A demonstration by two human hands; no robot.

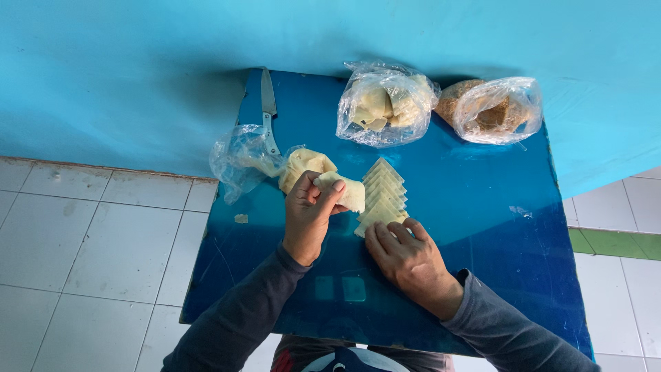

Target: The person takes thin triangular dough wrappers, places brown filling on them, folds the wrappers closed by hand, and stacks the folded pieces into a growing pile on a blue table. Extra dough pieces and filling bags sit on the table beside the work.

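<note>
Dark grey sleeves are seen lowest in the view, leading up to both hands over a glossy blue square table (482,207). A pale, folded lump of dough (345,191) is pinched in the left hand (308,213), held between the thumb and curled fingers just above the tabletop. The right hand (406,256) is laid flat, its fingers loosely spread and pressed on the near end of a row of pale yellow triangular dough pieces (382,196), which are overlapped in a line running away from the body. Just beyond the left hand, a larger lump of yellowish dough (301,165) is rested beside a crumpled clear plastic bag (241,160). A steel knife (268,107) is laid near the far left edge. At the far edge, a clear bag of pale dough chunks (382,103) and a clear bag of brown crumbs (492,109) are set side by side against a turquoise wall (138,69).
</note>
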